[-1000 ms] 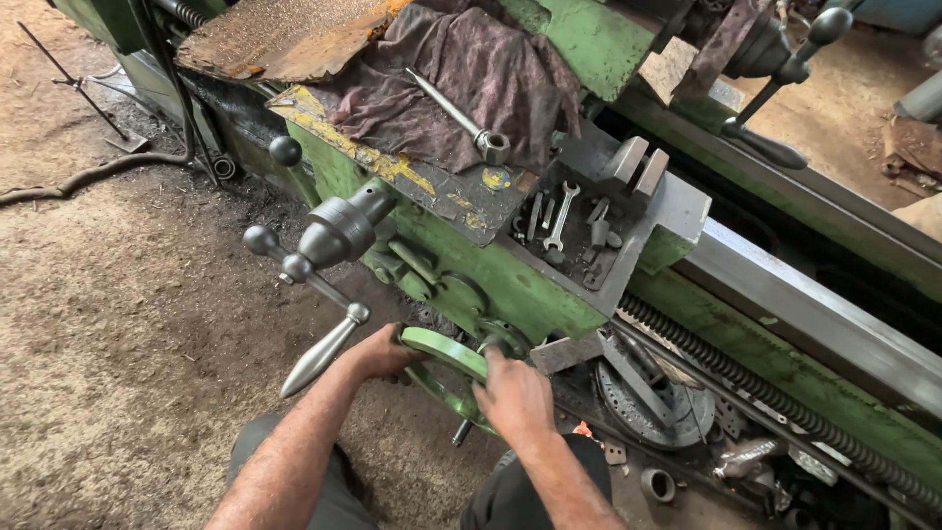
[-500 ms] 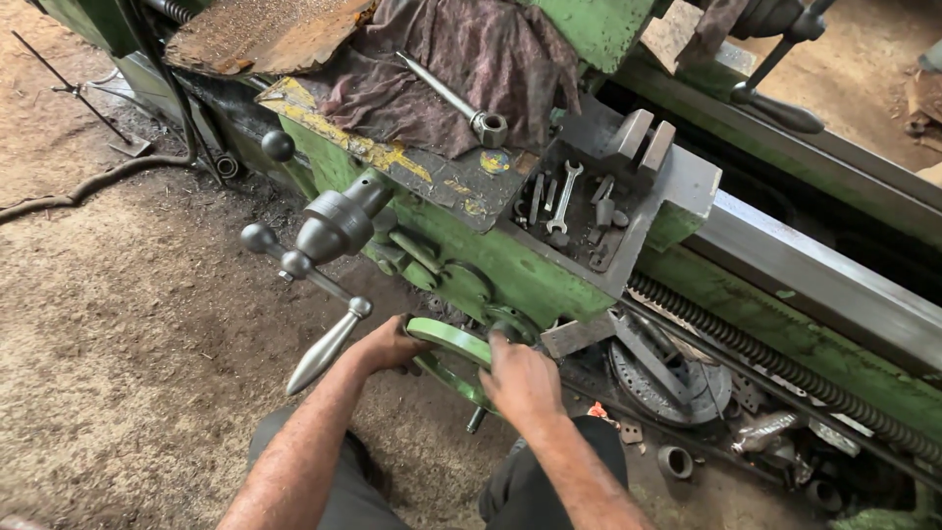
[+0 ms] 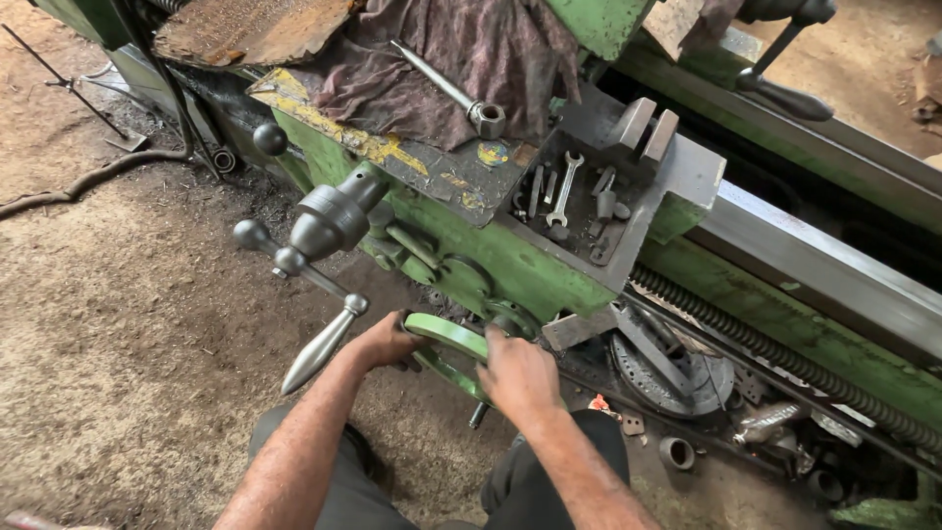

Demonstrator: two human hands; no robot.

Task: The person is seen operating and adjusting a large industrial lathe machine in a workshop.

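A green handwheel juts from the front of a green lathe carriage. My left hand grips the wheel's left rim. My right hand is closed over its right rim. A short crank pin hangs under the wheel between my hands. Just left of my left hand, a tapered steel lever handle points down from a grey hub with ball knobs.
Spanners lie in a tray on the carriage. A long socket wrench rests on a dark cloth. A lead screw runs right. A gear disc and scrap parts lie below. The floor is dirt and swarf.
Both hands stay on the handwheel and shift only a little around its rim. The camera has drifted, so the lathe sits slightly differently in the frame.
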